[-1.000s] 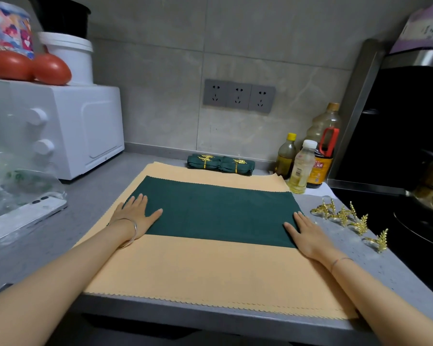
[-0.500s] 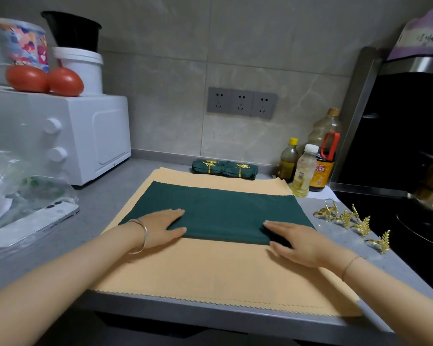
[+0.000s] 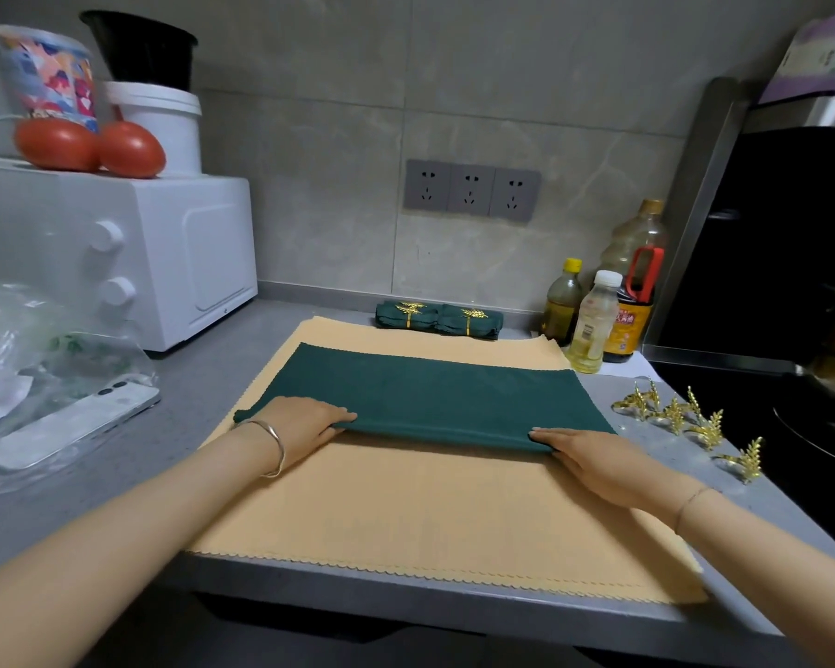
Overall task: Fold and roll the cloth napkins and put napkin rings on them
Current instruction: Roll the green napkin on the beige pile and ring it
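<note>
A dark green napkin, folded into a wide band, lies on a stack of orange napkins. My left hand pinches its near edge at the left end, and my right hand pinches the same edge at the right end. That edge is raised slightly off the orange cloth. Two rolled green napkins with gold rings lie by the back wall. Several loose gold leaf-shaped rings sit on the counter to the right.
The grey counter holds a white oven at the left, with a phone and a plastic bag in front of it. Oil and sauce bottles stand at the back right. A black stove borders the right side.
Both hands slid from lying flat on the napkin's ends to its near edge and took hold of it. That edge is now lifted a little.
</note>
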Tool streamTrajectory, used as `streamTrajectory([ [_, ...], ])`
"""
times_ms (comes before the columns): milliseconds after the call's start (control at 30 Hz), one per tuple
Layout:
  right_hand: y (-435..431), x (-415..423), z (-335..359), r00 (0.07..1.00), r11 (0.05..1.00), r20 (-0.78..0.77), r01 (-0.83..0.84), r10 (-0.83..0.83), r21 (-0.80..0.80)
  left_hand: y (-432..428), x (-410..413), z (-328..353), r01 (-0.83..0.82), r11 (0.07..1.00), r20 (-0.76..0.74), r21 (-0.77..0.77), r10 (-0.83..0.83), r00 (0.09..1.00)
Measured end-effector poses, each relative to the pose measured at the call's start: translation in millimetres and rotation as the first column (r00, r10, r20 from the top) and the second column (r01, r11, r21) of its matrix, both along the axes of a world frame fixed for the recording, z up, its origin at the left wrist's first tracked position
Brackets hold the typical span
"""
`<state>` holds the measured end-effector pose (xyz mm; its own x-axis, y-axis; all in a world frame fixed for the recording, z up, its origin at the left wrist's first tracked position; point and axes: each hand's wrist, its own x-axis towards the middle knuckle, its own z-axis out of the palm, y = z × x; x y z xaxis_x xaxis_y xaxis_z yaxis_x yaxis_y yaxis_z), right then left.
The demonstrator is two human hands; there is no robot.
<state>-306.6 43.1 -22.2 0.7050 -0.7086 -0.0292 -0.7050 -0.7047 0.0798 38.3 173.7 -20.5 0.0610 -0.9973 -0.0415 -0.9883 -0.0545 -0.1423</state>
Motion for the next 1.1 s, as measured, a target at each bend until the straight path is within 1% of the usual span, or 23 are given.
streamTrajectory([
  [100, 1, -7, 11, 0.997, 0.996, 0.078, -0.011, 0.004, 0.091, 4, 5, 9, 0.004, 1.000, -0.078, -0.031, -0.006, 0.997],
  [167, 5, -14, 27, 0.995, 0.985, 0.097, -0.027, 0.011, 0.169, 8, 9, 19, 0.043, 0.998, -0.203, -0.042, -0.051, 0.978],
  [267, 11, -23, 55, 0.992, 0.942, 0.126, -0.040, -0.003, 0.332, 16, 12, 41, 0.120, 0.991, -0.395, -0.056, -0.132, 0.909],
  [333, 13, -28, 73, 0.991, 0.872, 0.119, -0.010, -0.055, 0.489, 20, 14, 57, 0.130, 0.991, -0.499, -0.039, -0.132, 0.857],
  [400, 13, -31, 85, 0.988, 0.757, 0.094, 0.033, -0.125, 0.653, 20, 19, 67, 0.129, 0.992, -0.569, 0.005, -0.103, 0.816],
  [433, 11, -32, 88, 0.985, 0.713, 0.086, 0.046, -0.148, 0.700, 18, 21, 69, 0.124, 0.991, -0.588, 0.042, -0.076, 0.805],
  [467, 8, -32, 88, 0.982, 0.694, 0.095, 0.047, -0.165, 0.719, 14, 24, 69, 0.114, 0.991, -0.605, 0.076, -0.045, 0.795],
  [500, 4, -31, 85, 0.977, 0.703, 0.120, 0.040, -0.176, 0.710, 8, 27, 67, 0.100, 0.990, -0.613, 0.102, -0.017, 0.790],
  [533, -1, -28, 81, 0.972, 0.741, 0.156, 0.028, -0.178, 0.670, 0, 30, 63, 0.086, 0.990, -0.617, 0.112, 0.002, 0.787],
  [600, -21, -22, 67, 0.968, 0.864, 0.202, 0.030, -0.151, 0.503, -17, 35, 51, 0.053, 0.993, -0.605, 0.109, 0.024, 0.796],
  [633, -33, -19, 60, 0.968, 0.908, 0.210, 0.040, -0.139, 0.417, -27, 37, 44, 0.034, 0.994, -0.587, 0.102, 0.032, 0.809],
  [667, -43, -17, 53, 0.965, 0.931, 0.221, 0.051, -0.139, 0.363, -34, 39, 38, 0.015, 0.996, -0.571, 0.088, 0.038, 0.820],
  [767, -67, -10, 35, 0.944, 0.953, 0.285, 0.081, -0.167, 0.292, -55, 45, 22, -0.035, 0.999, -0.541, 0.029, 0.045, 0.840],
  [867, -80, -3, 20, 0.920, 0.970, 0.355, 0.088, -0.166, 0.226, -71, 49, 12, -0.077, 0.997, -0.474, -0.021, 0.058, 0.879],
  [1100, -85, 5, 1, 0.916, 0.986, 0.367, 0.162, -0.165, 0.039, -86, 46, 1, -0.155, 0.982, -0.362, -0.104, 0.108, 0.926],
])
